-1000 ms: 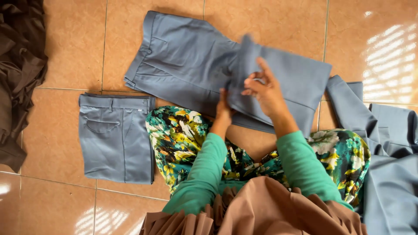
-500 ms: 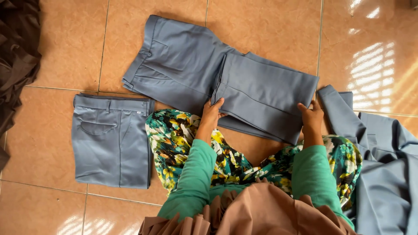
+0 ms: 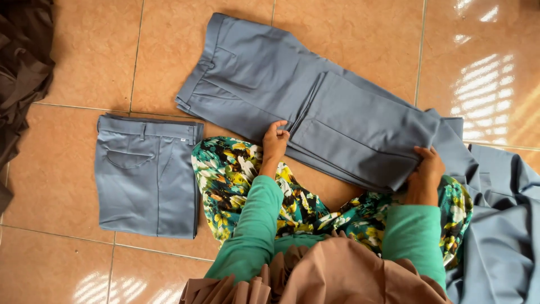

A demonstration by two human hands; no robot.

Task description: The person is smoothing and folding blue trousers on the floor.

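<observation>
Grey trousers (image 3: 315, 107) half-folded under both hands. Left hand (image 3: 275, 141) presses flat at fold; right hand (image 3: 426, 171) pinches its edge.

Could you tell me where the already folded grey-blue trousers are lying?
In the head view, the folded grey-blue trousers lie left on the tiled floor, beside the floral skirt.

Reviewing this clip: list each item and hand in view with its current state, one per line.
Grey-blue trousers: flat on the tiled floor, legs folded back once.
Folded trousers: compact rectangle, lying apart at left.
Grey-blue cloth pile: loose, unfolded.
Dark brown cloth: crumpled heap.
Left hand: pressing the fold's edge.
Right hand: gripping the folded corner.
</observation>
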